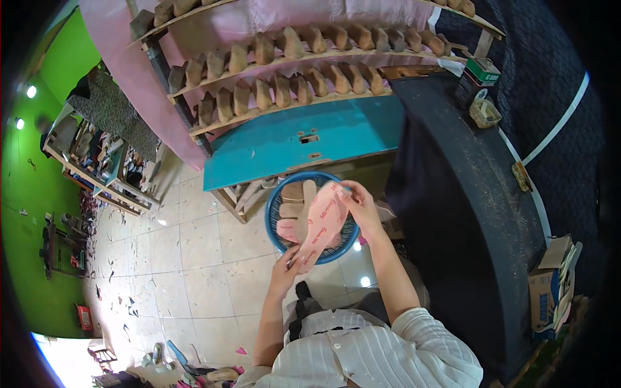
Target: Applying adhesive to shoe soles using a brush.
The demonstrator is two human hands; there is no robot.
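Between my two hands is a pink shoe insole (322, 223) with red lettering, held lengthwise and tilted above a round blue plastic basket (271, 223). My left hand (284, 270) is closed on its near, lower end. At the far, upper end, the fingers of my right hand (360, 205) pinch the edge. More insoles (293, 211) in beige, brown and pink lie inside the basket. The held insole hides part of them.
A teal bench (259, 149) stands beyond the basket, below wooden shelves with rows of shoe lasts (264, 49). To my right runs a black-covered table (453, 174) bearing a green-and-black can (479, 76) and a small woven basket (484, 114). Scraps litter the tiled floor (200, 271).
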